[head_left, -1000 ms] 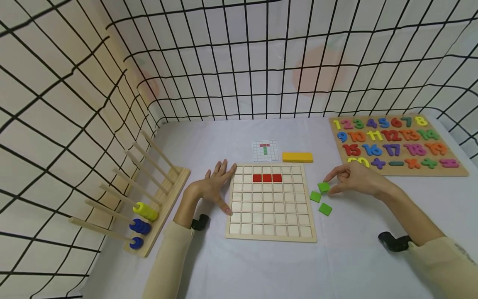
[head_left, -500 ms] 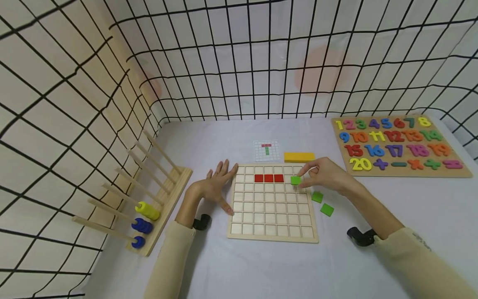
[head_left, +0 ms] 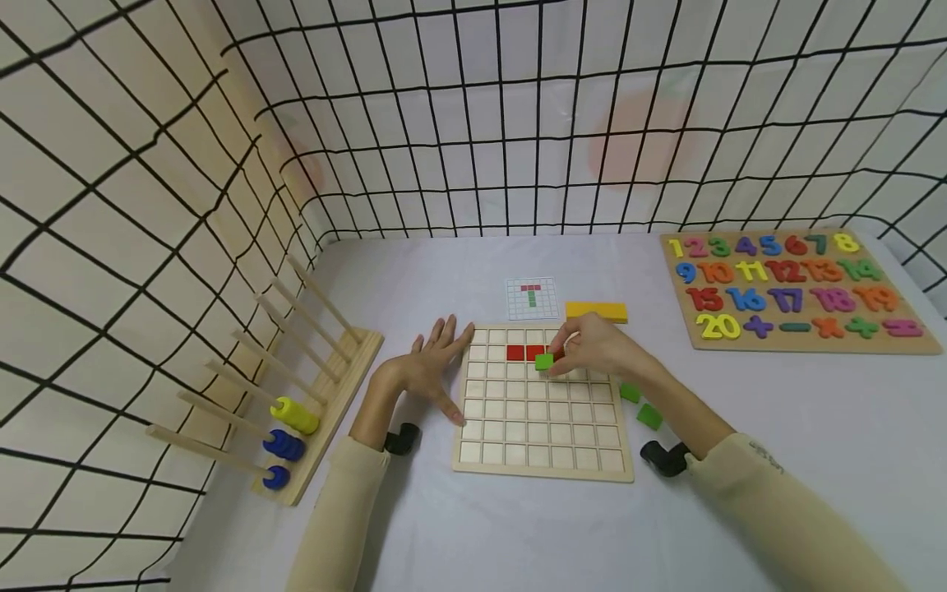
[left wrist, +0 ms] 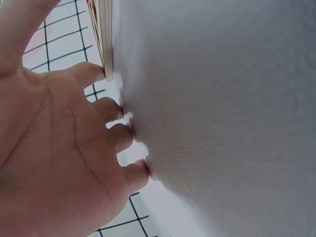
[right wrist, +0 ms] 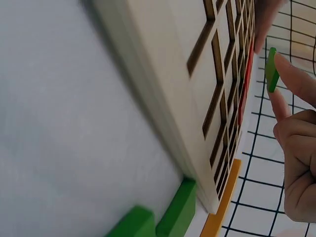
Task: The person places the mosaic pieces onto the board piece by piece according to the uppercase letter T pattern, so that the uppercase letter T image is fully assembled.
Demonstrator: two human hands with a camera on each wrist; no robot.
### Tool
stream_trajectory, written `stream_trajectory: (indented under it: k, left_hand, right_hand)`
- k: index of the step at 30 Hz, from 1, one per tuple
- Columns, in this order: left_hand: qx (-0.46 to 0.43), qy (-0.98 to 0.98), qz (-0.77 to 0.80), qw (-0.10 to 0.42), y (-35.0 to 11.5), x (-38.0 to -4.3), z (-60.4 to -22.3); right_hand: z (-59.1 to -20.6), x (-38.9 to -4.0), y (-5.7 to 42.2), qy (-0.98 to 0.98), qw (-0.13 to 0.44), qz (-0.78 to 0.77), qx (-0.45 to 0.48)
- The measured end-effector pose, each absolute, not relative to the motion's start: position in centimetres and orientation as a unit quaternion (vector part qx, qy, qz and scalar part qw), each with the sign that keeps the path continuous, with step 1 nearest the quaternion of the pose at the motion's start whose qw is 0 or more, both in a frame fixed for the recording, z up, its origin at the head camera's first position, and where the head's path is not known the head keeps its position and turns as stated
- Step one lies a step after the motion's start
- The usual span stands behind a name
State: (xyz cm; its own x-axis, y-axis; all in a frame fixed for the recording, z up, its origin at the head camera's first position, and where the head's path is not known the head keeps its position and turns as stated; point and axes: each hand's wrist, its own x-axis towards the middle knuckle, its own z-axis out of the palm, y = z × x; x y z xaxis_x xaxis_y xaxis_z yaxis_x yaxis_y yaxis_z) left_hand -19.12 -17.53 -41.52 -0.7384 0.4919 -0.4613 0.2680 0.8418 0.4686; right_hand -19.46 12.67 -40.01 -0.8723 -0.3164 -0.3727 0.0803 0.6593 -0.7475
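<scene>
Head view, clock directions from the centre of the grid board (head_left: 538, 411). At nine o'clock, well apart: peg rack (head_left: 334, 400). Nearer, between nine and ten: left hand (head_left: 423, 372), fingers spread, grasping nothing, set against the board's left edge; probably a useful brace, so press just enough to stop any slide. Toward twelve on the board: red tiles (head_left: 533, 351) in a row, partly covered at the right end. Just beyond the rim, also at twelve: pattern card (head_left: 533, 298), showing green under the middle red; worth a glance to confirm the cell. Held above the board at twelve: green tile (head_left: 543, 362), pinched between thumb and forefinger of the right hand (head_left: 598, 345). Best to bring level, square up with the cell just below the middle red, lower gently, then press flat with a fingertip, taking care not to nudge the row. At one o'clock: yellow block (head_left: 596, 312). At three, just beside the rim: spare green tiles (head_left: 649, 417). Further, between two and three: number board (head_left: 814, 345), well apart.
</scene>
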Motion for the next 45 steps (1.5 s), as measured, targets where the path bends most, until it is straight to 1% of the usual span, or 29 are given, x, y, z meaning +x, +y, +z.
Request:
stream_trajectory:
  k: [19,35,45]
  left_hand:
    - [0.217,0.91,0.187,0.298,-17.4,-19.2,-41.4]
    - [0.215,0.911,0.183,0.3,-17.5,-19.1,-41.5]
    - [0.208,0.912,0.187,0.301,-17.5,-19.0,-41.3]
  right_hand:
    - [-40.5,-19.6,10.8,0.885,0.244,-0.389,-0.082]
    - [-41.0,-19.2,10.5,0.907,0.198,-0.358,-0.101]
    - [-41.2,-19.3,10.4,0.907,0.192,-0.36,-0.1]
